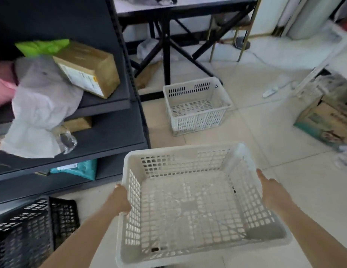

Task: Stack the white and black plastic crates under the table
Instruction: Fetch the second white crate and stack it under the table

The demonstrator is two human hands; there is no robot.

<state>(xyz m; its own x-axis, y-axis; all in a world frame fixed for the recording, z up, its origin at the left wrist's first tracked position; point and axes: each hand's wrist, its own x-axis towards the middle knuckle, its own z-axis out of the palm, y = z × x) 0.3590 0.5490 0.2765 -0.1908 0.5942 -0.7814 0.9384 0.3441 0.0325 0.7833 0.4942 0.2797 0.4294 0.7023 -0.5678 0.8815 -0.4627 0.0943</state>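
I hold a large white slotted plastic crate [188,206] in front of me above the tiled floor. My left hand [120,200] grips its left rim and my right hand [273,192] grips its right rim. The crate is empty. A second, smaller white crate [196,107] stands on the floor ahead, just in front of the black table's legs [166,60]. Black slotted crates [29,229] sit on the floor at the lower left, partly cut off by the frame edge.
A dark shelving unit [110,136] fills the left side, holding a cardboard box [87,68], plastic bags and parcels. A printed cardboard box [327,122] sits on the floor at the right. A white cable and power strip [271,89] lie beyond the small crate.
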